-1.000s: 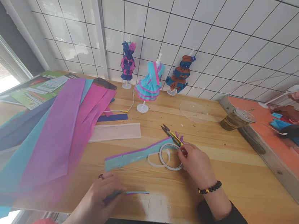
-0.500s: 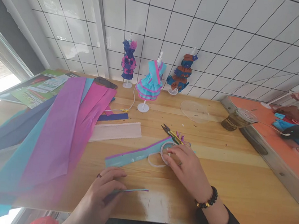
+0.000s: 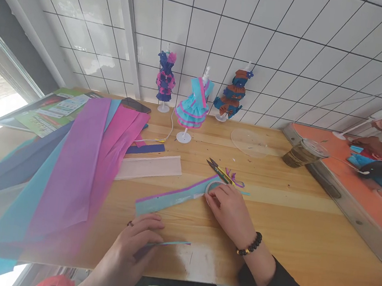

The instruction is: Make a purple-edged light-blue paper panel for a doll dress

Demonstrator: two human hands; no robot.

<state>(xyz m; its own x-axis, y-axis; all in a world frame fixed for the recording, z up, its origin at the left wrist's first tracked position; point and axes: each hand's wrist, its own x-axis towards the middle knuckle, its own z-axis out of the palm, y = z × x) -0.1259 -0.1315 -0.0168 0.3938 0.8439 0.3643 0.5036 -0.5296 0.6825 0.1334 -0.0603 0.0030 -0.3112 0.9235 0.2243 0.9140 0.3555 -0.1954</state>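
Observation:
My left hand (image 3: 131, 245) is closed on a thin folded strip (image 3: 176, 243), blue with a purple edge, that juts out to the right above the tabletop. A longer light-blue strip (image 3: 166, 199) with a purple border lies flat just beyond it. On that strip's right end rests a roll of clear tape (image 3: 209, 186), largely covered by my right hand (image 3: 229, 210), whose fingers close over it. Yellow-handled snips (image 3: 220, 171) lie past my right fingertips, beside curled purple scraps (image 3: 235, 180).
Long coloured sheets (image 3: 69, 170) cover the table's left side. A pale rectangular strip (image 3: 149, 168) lies near them. Three small dressed forms stand at the back, the middle one in a blue-and-pink dress (image 3: 194, 104). A dark cup (image 3: 303, 153) stands right, by an orange surface (image 3: 346, 180).
My right hand has come down and slightly left over the tape roll, and the loop of loose tape beside it no longer shows. My left hand has barely moved.

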